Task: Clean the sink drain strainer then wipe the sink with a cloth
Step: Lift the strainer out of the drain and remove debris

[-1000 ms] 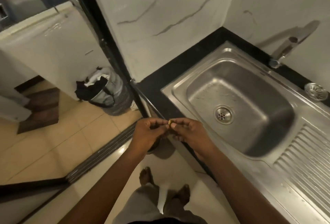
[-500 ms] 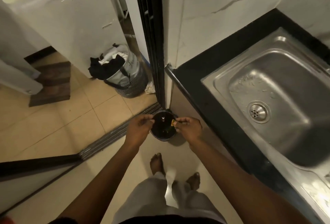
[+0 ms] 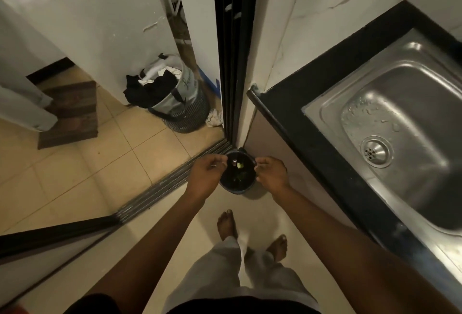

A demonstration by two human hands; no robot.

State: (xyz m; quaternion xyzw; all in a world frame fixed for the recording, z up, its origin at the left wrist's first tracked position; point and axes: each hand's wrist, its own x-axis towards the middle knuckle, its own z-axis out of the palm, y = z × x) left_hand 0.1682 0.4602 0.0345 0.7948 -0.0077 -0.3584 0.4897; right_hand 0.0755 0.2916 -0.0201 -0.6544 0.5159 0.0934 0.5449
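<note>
Beige floor tiles point(image 3: 105, 163) fill the left of the view, and a black worktop point(image 3: 312, 103) with a steel sink point(image 3: 412, 118) runs down the right. You stand barefoot at the worktop's near corner, both arms stretched out over a small dark bin point(image 3: 237, 176) that sits on the floor by the sliding-door track point(image 3: 175, 181). Your left hand point(image 3: 207, 176) and right hand point(image 3: 271, 173) are apart, one on each side of the bin's mouth, fingers curled inward; whether either is pinching anything is too small to tell. Green scraps point(image 3: 240, 165) show in the bin. The strainer point(image 3: 376, 151) sits in the drain at the bottom of the wet sink, well away from your hands. A laundry basket point(image 3: 180, 103) with dark clothes stands by the white wall beyond the track.
</note>
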